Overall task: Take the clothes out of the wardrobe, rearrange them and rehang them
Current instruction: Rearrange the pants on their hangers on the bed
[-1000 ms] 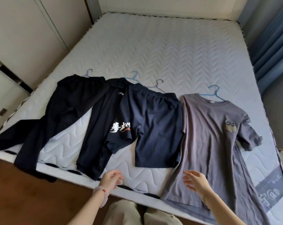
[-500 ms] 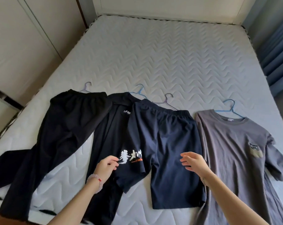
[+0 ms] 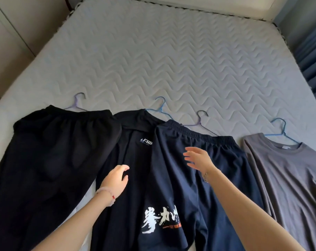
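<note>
Four garments lie side by side across the lower half of the frame on a quilted mattress (image 3: 171,60), waistbands and collars toward the top. From left to right they are black trousers (image 3: 50,151), a black shirt (image 3: 133,156) with a small white logo, navy shorts (image 3: 217,169) and a grey T-shirt (image 3: 284,178). The trousers overlap the left edge of the shirt, and the shorts overlap its right side. The T-shirt lies just beside the shorts, with a strip of mattress between them. A white character print shows at lower centre, where the shirt and shorts meet. Each garment has a wire hook projecting from its top edge: a purple hanger (image 3: 77,103) on the trousers, a blue hanger (image 3: 160,107) on the shirt, a dark hanger (image 3: 200,122) on the shorts and a second blue hanger (image 3: 280,129) on the T-shirt. The left hand (image 3: 117,180), with a bead bracelet (image 3: 106,192) on its wrist, is at centre-left on the shirt, fingers curled down; whether it pinches the fabric cannot be determined. The right hand (image 3: 198,158) is at centre over the shorts, below the waistband, fingers extended and spread, holding nothing. A blue curtain (image 3: 313,51) occupies the right edge.
</note>
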`<move>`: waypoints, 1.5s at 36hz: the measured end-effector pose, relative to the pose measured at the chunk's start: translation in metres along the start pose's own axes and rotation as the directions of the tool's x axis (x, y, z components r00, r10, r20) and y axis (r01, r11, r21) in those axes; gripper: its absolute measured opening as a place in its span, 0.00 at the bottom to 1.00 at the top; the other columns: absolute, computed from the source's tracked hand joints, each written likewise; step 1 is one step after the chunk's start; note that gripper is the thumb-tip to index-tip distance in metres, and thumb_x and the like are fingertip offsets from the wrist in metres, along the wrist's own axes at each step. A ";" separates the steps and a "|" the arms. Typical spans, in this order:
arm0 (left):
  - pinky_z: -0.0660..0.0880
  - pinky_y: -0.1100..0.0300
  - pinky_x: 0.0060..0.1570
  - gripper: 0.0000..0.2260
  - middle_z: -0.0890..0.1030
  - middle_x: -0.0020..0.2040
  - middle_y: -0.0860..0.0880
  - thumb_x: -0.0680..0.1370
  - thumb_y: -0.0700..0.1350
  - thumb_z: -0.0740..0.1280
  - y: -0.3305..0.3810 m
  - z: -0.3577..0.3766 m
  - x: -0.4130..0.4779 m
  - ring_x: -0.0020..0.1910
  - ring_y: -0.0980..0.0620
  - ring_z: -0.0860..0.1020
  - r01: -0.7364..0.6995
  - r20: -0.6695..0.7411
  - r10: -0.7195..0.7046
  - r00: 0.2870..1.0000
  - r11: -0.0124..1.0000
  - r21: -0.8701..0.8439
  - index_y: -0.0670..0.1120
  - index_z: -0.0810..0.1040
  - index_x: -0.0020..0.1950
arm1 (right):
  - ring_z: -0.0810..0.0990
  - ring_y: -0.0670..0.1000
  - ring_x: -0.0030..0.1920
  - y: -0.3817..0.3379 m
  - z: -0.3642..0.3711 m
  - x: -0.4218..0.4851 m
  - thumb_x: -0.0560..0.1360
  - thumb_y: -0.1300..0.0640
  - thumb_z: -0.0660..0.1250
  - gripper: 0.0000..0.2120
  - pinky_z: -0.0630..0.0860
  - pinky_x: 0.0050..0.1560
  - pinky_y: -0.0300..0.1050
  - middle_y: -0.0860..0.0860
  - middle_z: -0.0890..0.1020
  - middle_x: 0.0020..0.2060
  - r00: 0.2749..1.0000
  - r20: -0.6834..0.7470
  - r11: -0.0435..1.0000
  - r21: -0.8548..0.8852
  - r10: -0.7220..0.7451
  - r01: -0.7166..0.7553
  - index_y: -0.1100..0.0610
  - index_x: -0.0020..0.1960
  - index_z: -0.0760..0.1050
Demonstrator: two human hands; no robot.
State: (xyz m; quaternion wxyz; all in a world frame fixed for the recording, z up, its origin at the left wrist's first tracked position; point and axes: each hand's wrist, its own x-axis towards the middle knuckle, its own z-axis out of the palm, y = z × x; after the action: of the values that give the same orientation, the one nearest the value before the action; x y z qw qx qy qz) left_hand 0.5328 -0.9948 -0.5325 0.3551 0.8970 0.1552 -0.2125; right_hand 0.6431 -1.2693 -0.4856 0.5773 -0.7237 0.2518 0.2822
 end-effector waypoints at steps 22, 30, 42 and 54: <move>0.69 0.47 0.62 0.27 0.73 0.69 0.48 0.73 0.56 0.54 -0.079 0.047 0.063 0.67 0.48 0.70 -0.131 -0.118 0.243 0.963 0.802 0.583 0.48 0.72 0.68 | 0.61 0.61 0.70 -0.048 0.102 0.175 0.69 0.36 0.67 0.46 0.60 0.69 0.51 0.62 0.61 0.70 0.924 -0.365 0.879 -0.470 -0.116 -0.076 0.67 0.72 0.56; 0.64 0.49 0.64 0.27 0.71 0.71 0.49 0.72 0.56 0.57 -0.079 0.048 0.063 0.68 0.48 0.70 -0.127 -0.132 0.233 0.963 0.831 0.541 0.49 0.71 0.69 | 0.60 0.58 0.68 -0.042 0.120 0.192 0.66 0.40 0.72 0.47 0.62 0.65 0.54 0.57 0.58 0.71 0.840 -0.538 0.866 -0.452 -0.073 -0.215 0.62 0.72 0.54; 0.71 0.46 0.61 0.27 0.73 0.70 0.48 0.71 0.55 0.55 -0.071 0.043 0.063 0.67 0.46 0.73 -0.089 -0.066 0.147 0.987 0.838 0.538 0.49 0.73 0.68 | 0.61 0.60 0.63 -0.027 0.103 0.167 0.66 0.55 0.65 0.27 0.66 0.61 0.52 0.55 0.60 0.65 0.862 -0.496 0.854 -0.490 -0.105 -0.178 0.55 0.64 0.65; 0.73 0.44 0.59 0.26 0.75 0.68 0.47 0.70 0.53 0.59 -0.061 0.044 0.060 0.65 0.45 0.75 -0.053 -0.078 0.114 0.990 0.832 0.552 0.47 0.75 0.66 | 0.73 0.56 0.63 -0.004 0.057 0.151 0.73 0.46 0.66 0.28 0.67 0.64 0.47 0.57 0.73 0.63 0.878 -0.437 0.976 -0.172 -0.196 0.132 0.58 0.68 0.68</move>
State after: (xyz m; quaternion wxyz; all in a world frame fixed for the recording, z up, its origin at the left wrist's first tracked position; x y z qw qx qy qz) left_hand 0.5467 -0.9752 -0.6258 0.0837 0.9771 0.0674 -0.1837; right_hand 0.7474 -1.2189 -0.5984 0.4737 -0.8260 0.2965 0.0731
